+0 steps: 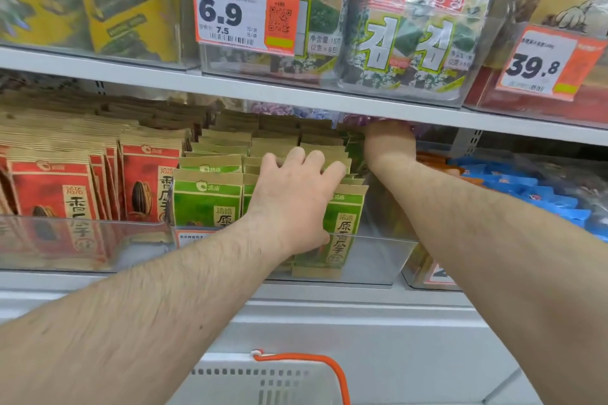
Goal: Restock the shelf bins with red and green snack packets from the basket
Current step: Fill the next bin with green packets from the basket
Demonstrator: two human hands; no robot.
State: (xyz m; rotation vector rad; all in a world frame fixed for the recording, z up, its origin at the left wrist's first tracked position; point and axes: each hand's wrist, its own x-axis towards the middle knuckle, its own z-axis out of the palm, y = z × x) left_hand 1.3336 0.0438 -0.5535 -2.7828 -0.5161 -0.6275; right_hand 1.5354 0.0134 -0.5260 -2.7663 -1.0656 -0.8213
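Observation:
Green snack packets (pixel 207 204) stand in rows in a clear shelf bin (pixel 378 256) on the middle shelf. My left hand (pixel 292 197) lies over the front packets of the right-hand row, fingers curled over their tops and thumb on the front of one green packet (pixel 342 233). My right hand (pixel 390 141) reaches deep into the back of the same bin, under the upper shelf edge, and its fingers are hidden. Red snack packets (pixel 52 200) fill the bin to the left. The grey basket (pixel 263 385) with an orange handle (pixel 340 375) sits below, at the bottom edge.
The upper shelf (pixel 263 89) carries seaweed packs in clear bins with orange price tags (pixel 243 10). Blue packets (pixel 533 194) lie in a bin to the right. A grey ledge (pixel 329 312) runs below the bins, above the basket.

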